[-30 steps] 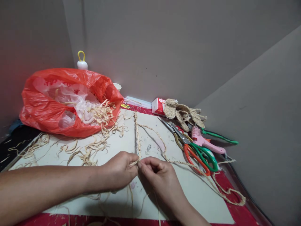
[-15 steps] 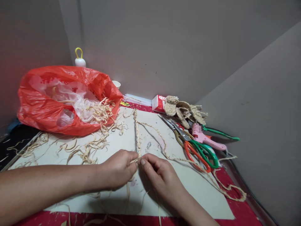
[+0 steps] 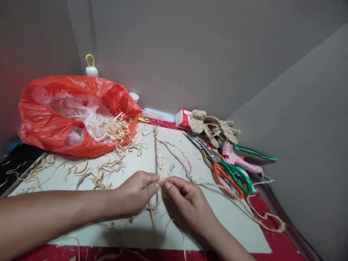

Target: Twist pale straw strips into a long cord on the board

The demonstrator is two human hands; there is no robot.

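Observation:
My left hand (image 3: 136, 195) and my right hand (image 3: 187, 204) meet at the middle of a pale board (image 3: 231, 217), fingertips pinched together on the near end of a braided straw cord (image 3: 158, 156). The braid runs straight away from me toward the board's far edge. Loose straw strands (image 3: 152, 217) hang from the pinch and trail toward me under both hands. A second, thinner braided cord (image 3: 187, 166) curves off to the right across the board.
A red plastic bag (image 3: 49, 123) spilling straw strips lies at the back left, with a small white bottle (image 3: 91, 69) behind it. Scissors (image 3: 231, 177), a pink glue gun (image 3: 239, 159), woven straw pieces (image 3: 212, 127) and a small box (image 3: 182, 119) sit at the right. Grey walls close in behind and right.
Both hands have stayed pinched on the braid's end. The fingers shifted slightly, and the loose strands now hang more visibly below the left hand.

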